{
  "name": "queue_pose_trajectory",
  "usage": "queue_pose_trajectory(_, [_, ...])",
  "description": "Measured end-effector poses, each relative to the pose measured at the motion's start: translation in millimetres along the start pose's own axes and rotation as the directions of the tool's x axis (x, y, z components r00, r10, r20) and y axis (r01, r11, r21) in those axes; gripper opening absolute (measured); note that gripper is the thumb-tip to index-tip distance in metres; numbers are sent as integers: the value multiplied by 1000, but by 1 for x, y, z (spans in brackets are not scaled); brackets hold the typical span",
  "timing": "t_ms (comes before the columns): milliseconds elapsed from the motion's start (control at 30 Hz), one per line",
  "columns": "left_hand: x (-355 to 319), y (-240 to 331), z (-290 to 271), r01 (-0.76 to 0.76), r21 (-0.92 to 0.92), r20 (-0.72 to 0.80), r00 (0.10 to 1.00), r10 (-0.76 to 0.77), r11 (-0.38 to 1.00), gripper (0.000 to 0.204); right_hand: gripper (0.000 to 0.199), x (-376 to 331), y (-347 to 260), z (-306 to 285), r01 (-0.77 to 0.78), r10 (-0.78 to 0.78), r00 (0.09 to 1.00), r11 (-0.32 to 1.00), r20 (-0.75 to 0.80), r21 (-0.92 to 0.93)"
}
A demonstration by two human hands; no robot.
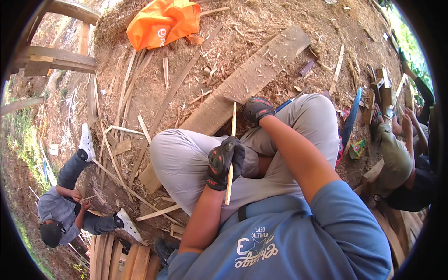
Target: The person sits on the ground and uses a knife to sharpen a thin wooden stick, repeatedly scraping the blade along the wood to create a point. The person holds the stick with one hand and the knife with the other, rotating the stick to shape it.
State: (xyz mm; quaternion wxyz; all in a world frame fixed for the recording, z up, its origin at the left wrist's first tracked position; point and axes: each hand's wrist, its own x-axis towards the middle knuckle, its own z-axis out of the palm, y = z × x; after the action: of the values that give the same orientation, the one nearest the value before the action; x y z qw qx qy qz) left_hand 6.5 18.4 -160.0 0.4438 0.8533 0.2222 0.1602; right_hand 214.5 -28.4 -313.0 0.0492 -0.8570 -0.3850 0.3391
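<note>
My left hand [226,161], in a black glove with red marks, is closed round a thin pale wooden stick [229,182] above my crossed legs. The stick stands nearly upright in the picture, its far end beside my right hand [257,110]. That hand, gloved alike, is closed in a fist. From it a short narrow blade, seemingly a knife [233,100], points left at the stick's upper end; its grip is hidden. Beyond my legs a long wide plank [252,74] lies slanting on the ground, strewn with shavings. A blue strip [284,105] shows by my right knee; whether it joins the knife I cannot tell.
An orange bag [163,23] lies at the far side. Wood strips [126,93] and shavings litter the dirt. At left a person [65,210] sits holding a thin stick; other people [401,158] sit at right near wood blocks [383,88]. Stacked boards [121,259] lie lower left.
</note>
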Motion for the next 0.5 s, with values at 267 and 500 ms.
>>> queue_pose_trajectory(267, [5,-1,3,-38,40,-8,999,39,998,36,40,6,7,-6,119,-101,964,991,246,-59])
queue_pose_trajectory(500, [1,10,-1,141,-52,26,990,-140,989,39,36,-8,-11,-16,-151,150,984,989,101,2])
